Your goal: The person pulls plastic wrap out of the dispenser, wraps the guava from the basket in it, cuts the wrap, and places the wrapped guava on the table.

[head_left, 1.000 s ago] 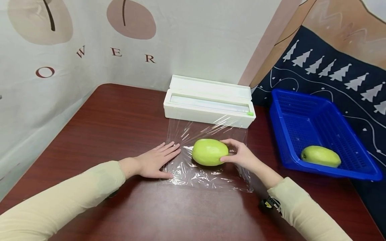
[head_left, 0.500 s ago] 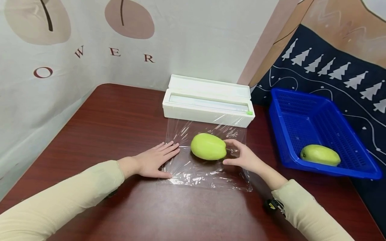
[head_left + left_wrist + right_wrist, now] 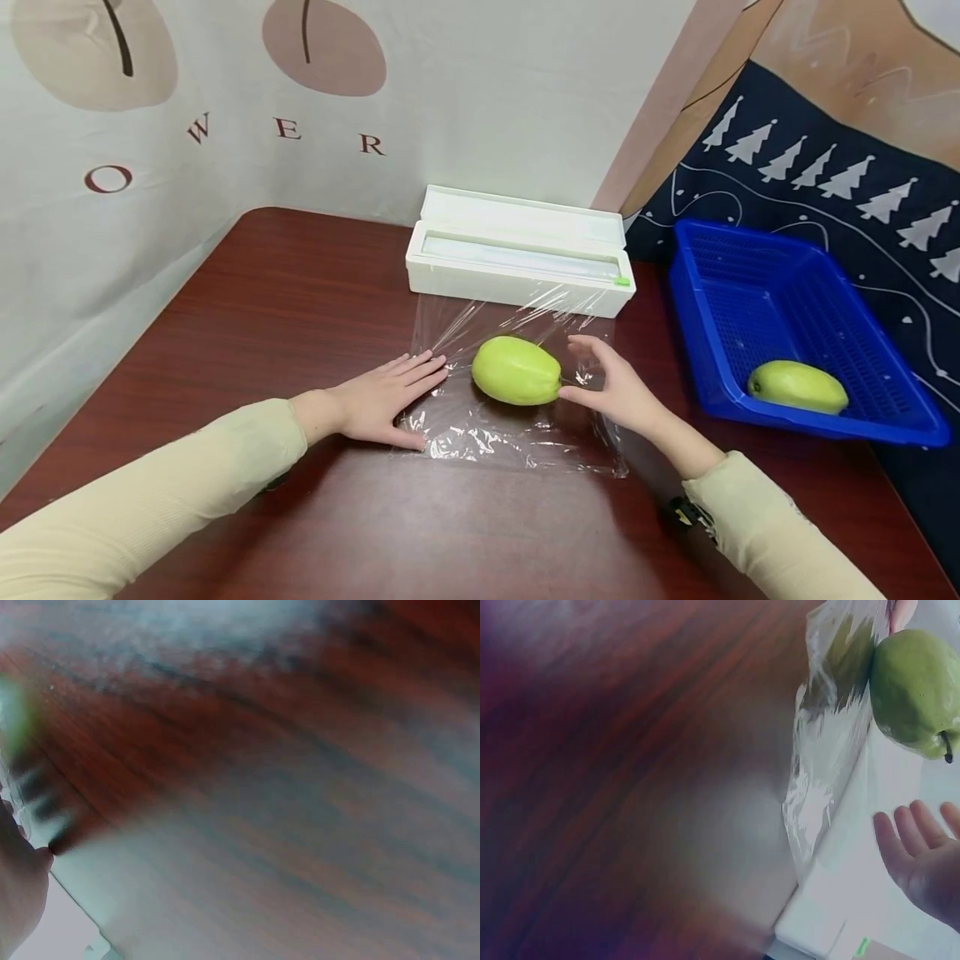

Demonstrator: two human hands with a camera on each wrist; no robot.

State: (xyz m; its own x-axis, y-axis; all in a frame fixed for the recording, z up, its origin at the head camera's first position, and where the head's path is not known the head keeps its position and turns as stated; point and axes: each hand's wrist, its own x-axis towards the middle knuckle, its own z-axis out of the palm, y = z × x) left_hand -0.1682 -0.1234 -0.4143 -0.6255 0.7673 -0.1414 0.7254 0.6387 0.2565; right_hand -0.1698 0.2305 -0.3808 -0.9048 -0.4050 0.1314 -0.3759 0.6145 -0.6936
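Note:
A green pear lies on its side on a sheet of clear plastic wrap, its stem end toward my right hand. The right hand hovers beside that end with fingers spread and nothing in its grasp. A gap between this hand and the pear shows in the right wrist view. My left hand rests flat, fingertips on the left edge of the wrap. The left wrist view catches only part of this hand. From the wrap, film runs back to a white dispenser box with its lid up.
To the right stands a blue plastic basket with another green pear in it. A green slider sits on the dispenser's right end. The brown tabletop meets a printed cloth behind.
The right hand has let go of the pear and drawn a little to the right, fingers opening. The pear sits slightly farther back and is turned somewhat. The left hand has stayed in place.

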